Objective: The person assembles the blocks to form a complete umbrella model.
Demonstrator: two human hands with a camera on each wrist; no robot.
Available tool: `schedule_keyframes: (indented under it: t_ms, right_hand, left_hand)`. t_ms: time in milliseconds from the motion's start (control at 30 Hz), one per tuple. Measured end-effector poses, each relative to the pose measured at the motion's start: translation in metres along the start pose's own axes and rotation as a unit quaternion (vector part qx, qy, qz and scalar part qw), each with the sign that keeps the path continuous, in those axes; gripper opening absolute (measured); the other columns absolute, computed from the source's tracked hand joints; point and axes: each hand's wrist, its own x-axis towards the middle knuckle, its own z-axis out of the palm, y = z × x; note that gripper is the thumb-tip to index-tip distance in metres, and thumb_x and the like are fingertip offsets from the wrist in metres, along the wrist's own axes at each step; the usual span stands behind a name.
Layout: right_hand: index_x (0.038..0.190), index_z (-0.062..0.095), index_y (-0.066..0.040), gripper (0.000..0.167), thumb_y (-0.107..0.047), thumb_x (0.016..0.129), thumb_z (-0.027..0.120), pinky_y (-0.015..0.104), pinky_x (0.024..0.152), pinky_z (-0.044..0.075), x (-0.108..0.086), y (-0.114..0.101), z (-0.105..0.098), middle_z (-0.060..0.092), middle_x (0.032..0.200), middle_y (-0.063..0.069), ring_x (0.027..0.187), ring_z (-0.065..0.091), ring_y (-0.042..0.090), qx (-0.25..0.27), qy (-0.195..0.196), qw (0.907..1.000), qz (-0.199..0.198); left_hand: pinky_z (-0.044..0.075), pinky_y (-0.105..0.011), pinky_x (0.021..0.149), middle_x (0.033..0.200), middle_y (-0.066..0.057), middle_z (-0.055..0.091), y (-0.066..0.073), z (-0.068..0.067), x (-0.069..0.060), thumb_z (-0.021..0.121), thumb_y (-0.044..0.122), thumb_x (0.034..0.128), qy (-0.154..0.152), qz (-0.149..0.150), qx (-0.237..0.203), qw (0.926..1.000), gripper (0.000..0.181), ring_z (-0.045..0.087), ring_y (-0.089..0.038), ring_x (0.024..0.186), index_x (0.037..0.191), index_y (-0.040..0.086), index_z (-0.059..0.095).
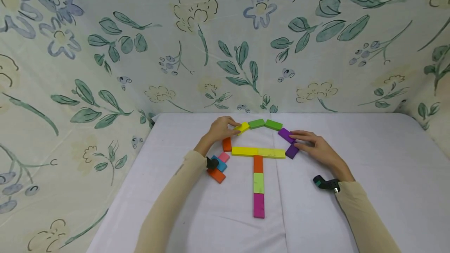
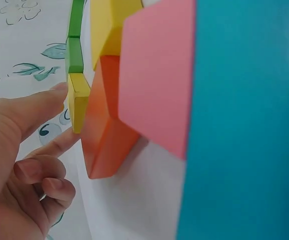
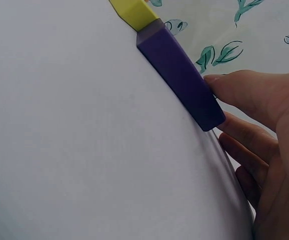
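In the head view, the left hand pinches a small yellow block between thumb and finger, just left of two green blocks that lie on a white cloth. The right hand is loosely stretched, its fingertips at an upper purple block and its thumb at a lower purple block, both right of the green pair. An orange block lies by the left hand, just beside a yellow bar (two pieces end to end, one paler). From the bar's middle a column runs toward the person: a red-orange piece, a lime piece and a magenta piece.

In the left wrist view, thumb and finger touch the yellow block, while a pink block and a blue block loom close to the camera.

In the right wrist view, the thumb rests against the outer side of a purple block, with the other fingers beyond its near end
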Motion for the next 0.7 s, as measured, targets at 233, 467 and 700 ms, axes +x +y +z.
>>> schedule_keyframes:
  t_ms: [233, 467, 700]
  right_hand:
    - [0.140, 0.066, -0.011, 0.040, -0.022, 0.101, 0.068, 0.074, 0.119, 0.016, 0.0002, -0.0002, -0.0002, 0.043, 0.161, 0.017, 0.154, 0.025, 0.047, -0.001, -0.002, 1.0000, 0.005]
    - [0.140, 0.066, -0.012, 0.040, -0.022, 0.101, 0.069, 0.073, 0.120, 0.016, 0.0002, -0.0011, 0.0002, 0.043, 0.161, 0.016, 0.154, 0.025, 0.047, 0.000, -0.002, 0.9999, 0.011]
    - [0.140, 0.065, -0.012, 0.041, -0.024, 0.101, 0.068, 0.073, 0.120, 0.016, -0.0003, -0.0014, 0.0003, 0.042, 0.162, 0.017, 0.155, 0.025, 0.046, -0.006, 0.000, 0.9999, 0.013]
  left_hand:
    - [0.051, -0.038, 0.098, 0.120, -0.002, 0.072, 0.0062, 0.0020, 0.0045, 0.081, 0.030, 0.0918, -0.005, 0.001, 0.013, 0.9999, 0.030, 0.060, -0.022, 0.110, 0.121, 0.023, 0.078]
    - [0.051, -0.036, 0.096, 0.119, -0.002, 0.072, 0.0046, 0.0004, 0.0015, 0.081, 0.028, 0.0912, -0.003, -0.003, 0.009, 1.0000, 0.029, 0.060, -0.021, 0.109, 0.119, 0.022, 0.079]
    - [0.051, -0.038, 0.097, 0.116, -0.002, 0.074, 0.0016, -0.0038, -0.0043, 0.083, 0.026, 0.0897, -0.004, -0.005, 0.002, 1.0000, 0.028, 0.061, -0.022, 0.108, 0.117, 0.020, 0.080]
